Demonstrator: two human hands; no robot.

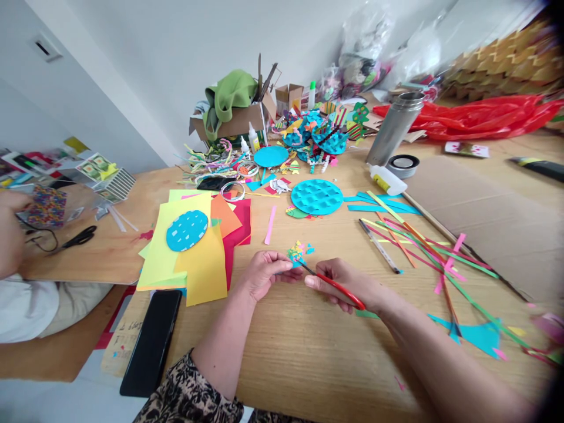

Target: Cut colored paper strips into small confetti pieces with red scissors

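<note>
- The scissors (pixel 338 289) have a red handle and slim dark blades; they lie at a slant, with the tips pointing to the left hand. The opening of the blades cannot be told at this size.
- The right hand (pixel 348 285) closes its fingers around the red handle.
- The left hand (pixel 267 275) has thumb and forefinger pinched together on a small blue paper piece (pixel 298 264), located at the blade tips, centrally over the table (pixel 286 352). The fingertips partly cover its outline.
- Paper clippings (pixel 298 251) in yellow, pink, blue and orange form a loose heap just beyond the fingertips. Individual shapes are too small to tell.
- Far side: a blue dimpled disc (pixel 317 197) lies beyond the clippings; a pink strip (pixel 270 225) lies to its left.
- Left side: a stack of coloured sheets (pixel 152 258) carries a blue oval with pale patches (pixel 187 230). Bare wood separates the stack from the left hand.
- Left edge: a black phone (pixel 151 343) lies near the table's left border, below the stack.
- Right side: a pen (pixel 381 247) and crossed paper strips (pixel 440 252) lie past the right hand; a cardboard sheet (pixel 497 205) extends behind them.
- Open room: bare tabletop extends between the two forearms, and a narrower bare band separates the right hand from the pen.
</note>
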